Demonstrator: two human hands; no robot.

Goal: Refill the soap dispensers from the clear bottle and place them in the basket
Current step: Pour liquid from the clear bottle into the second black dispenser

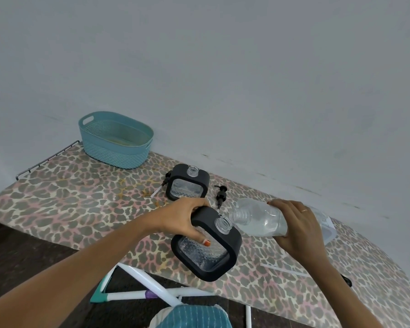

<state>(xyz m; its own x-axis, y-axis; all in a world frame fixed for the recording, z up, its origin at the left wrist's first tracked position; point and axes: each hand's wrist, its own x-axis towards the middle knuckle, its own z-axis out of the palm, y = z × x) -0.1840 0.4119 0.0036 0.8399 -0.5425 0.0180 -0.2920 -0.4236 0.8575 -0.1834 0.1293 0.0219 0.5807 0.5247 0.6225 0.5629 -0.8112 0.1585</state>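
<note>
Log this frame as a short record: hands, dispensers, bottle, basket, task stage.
left hand: grips black-framed clear soap dispenser, uncapped, tilted over leopard-print ironing board
right hand: holds clear plastic bottle tilted, mouth beside that dispenser's neck
pouring: no stream visible
second dispenser: stands uncapped on the board, untouched
pump heads: two black ones lie beside it
basket: teal plastic, far left, no dispenser inside

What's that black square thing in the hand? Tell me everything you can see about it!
It is a soap dispenser, squarish with rounded corners. A thick matte black frame surrounds a clear, bumpy window, likely plastic. Its clear threaded neck on top is open, with no pump. It is tilted over the board's near edge. The left hand grips its upper corner, thumb on the window. The bottle's mouth is right beside the neck; whether they touch is unclear.
</note>
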